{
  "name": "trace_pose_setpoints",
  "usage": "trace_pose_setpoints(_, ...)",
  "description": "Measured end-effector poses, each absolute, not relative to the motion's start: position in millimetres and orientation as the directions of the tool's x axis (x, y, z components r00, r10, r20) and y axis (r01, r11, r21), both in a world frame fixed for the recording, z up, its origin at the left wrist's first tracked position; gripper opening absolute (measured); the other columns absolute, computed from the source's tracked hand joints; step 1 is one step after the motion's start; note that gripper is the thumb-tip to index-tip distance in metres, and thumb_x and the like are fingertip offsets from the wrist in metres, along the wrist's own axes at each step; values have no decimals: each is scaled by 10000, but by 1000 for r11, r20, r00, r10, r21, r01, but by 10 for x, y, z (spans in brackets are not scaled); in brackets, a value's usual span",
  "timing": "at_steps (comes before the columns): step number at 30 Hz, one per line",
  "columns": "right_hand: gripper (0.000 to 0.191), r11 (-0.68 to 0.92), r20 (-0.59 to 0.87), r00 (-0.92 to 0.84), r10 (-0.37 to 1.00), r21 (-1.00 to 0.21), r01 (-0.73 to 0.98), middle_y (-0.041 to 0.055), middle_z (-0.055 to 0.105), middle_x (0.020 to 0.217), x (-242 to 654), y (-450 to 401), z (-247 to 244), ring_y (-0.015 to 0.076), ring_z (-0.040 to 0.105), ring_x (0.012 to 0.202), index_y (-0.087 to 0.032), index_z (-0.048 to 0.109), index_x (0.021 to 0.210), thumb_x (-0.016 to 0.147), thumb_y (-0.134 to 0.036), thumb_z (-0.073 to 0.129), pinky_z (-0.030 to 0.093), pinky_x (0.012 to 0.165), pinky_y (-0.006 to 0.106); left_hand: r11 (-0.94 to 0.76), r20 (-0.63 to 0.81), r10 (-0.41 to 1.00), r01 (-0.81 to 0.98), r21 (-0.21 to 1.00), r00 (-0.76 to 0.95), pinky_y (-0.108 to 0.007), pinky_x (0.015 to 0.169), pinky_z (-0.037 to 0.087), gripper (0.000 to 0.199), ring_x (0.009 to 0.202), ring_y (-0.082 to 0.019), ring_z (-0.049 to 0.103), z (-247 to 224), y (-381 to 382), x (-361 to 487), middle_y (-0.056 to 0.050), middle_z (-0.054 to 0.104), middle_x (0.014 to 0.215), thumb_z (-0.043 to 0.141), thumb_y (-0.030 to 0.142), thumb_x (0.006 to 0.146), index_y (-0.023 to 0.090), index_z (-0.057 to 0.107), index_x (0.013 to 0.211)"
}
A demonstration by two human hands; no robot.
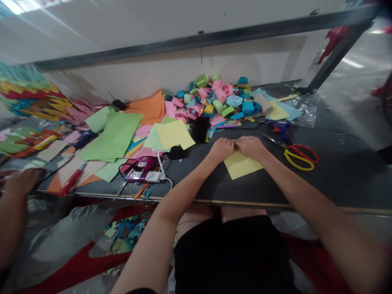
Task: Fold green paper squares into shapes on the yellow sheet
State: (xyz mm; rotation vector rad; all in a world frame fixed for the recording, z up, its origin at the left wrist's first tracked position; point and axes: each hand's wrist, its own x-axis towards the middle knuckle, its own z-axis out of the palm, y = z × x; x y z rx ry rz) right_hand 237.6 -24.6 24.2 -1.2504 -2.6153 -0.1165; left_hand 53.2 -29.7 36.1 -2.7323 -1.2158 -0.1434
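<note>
Sheet of yellow paper [243,165] pinched at far edge by left hand [222,148] and right hand [249,146], both curled closed; scissors [290,147] nearby

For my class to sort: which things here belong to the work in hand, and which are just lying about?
In the work:
yellow sheet, far edge at the fingers
left hand
right hand

Seemingly just lying about, untouched:
red-and-yellow-handled scissors
blue glue gun
cardboard tube
heap of small paper pieces
large green sheet
</note>
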Motion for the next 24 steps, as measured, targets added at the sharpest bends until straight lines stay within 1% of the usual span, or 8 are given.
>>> trace_pose_setpoints(4, 394, 553, 339, -488, 804, -126, 823, 102, 830, 1005, 2453, -279, 215, 241, 750, 946, -220, 814, 1063, 1064, -325, 434, 542, 866, 354, -654, 209, 748, 753, 72, 630, -370, 921, 541, 309, 997, -254, 754, 276, -201, 434, -167, 795, 1038, 475, 94, 997, 115, 767, 1097)
trace_pose_setpoints(9, 411, 484, 426, -343, 837, -287, 827, 59, 840, 1068, 2472, -295, 263, 252, 785, 943, -257, 825, 1081, 1040, -425, 452, 563, 808, 349, -598, 387, 794, 720, 353, 469, -388, 983, 528, 261, 1005, -252, 755, 298, -115, 337, -117, 816, 1033, 537, 251, 1021, 205, 794, 1044)
trace_pose_setpoints(13, 368, 428, 428, -219, 877, -487, 761, 36, 840, 881, 2447, -285, 274, 230, 767, 753, -266, 839, 943, 977, -482, 543, 544, 693, 329, -587, 448, 807, 601, 542, 384, -355, 939, 550, 195, 995, -245, 774, 428, -8, 275, -79, 830, 1042, 641, 282, 966, 229, 827, 948)
trace_pose_setpoints(15, 357, 396, 398, -172, 901, -594, 700, 34, 820, 790, 2478, -271, 264, 223, 741, 682, -253, 835, 870, 927, -524, 609, 537, 663, 332, -560, 436, 828, 486, 671, 352, -316, 867, 565, 138, 949, -233, 779, 471, 79, 221, -59, 834, 982, 721, 297, 908, 224, 836, 885)
trace_pose_setpoints(17, 395, 342, 361, -97, 927, -715, 610, 44, 799, 739, 2528, -253, 245, 229, 723, 653, -230, 824, 822, 862, -591, 669, 532, 627, 337, -443, 398, 896, 357, 823, 195, -289, 803, 574, 165, 894, -215, 768, 467, 160, 175, -59, 827, 914, 760, 344, 876, 193, 827, 871)
trace_pose_setpoints(19, 490, 264, 298, -1, 954, -843, 469, 59, 779, 708, 2563, -239, 224, 222, 693, 614, -206, 803, 784, 772, -689, 724, 523, 574, 335, -261, 250, 964, 172, 950, 87, -252, 686, 567, 303, 836, -194, 749, 409, 193, 169, -74, 814, 888, 802, 425, 833, 156, 809, 972)
trace_pose_setpoints(22, 592, 138, 154, 50, 987, -960, 242, 62, 749, 683, 2525, -250, 207, 179, 628, 550, -196, 763, 733, 625, -777, 806, 506, 511, 317, -73, 78, 981, -32, 997, 178, -217, 611, 545, 455, 814, -163, 726, 264, 121, 264, -80, 804, 976, 838, 510, 782, 165, 779, 1072)
trace_pose_setpoints(24, 601, 80, 82, 8, 997, -983, 164, 55, 737, 685, 2452, -278, 206, 156, 603, 538, -197, 752, 722, 570, -770, 851, 502, 497, 304, -74, 79, 972, -31, 997, 221, -200, 578, 511, 384, 682, -125, 666, 180, 34, 368, -30, 740, 755, 862, 522, 752, 157, 761, 808)
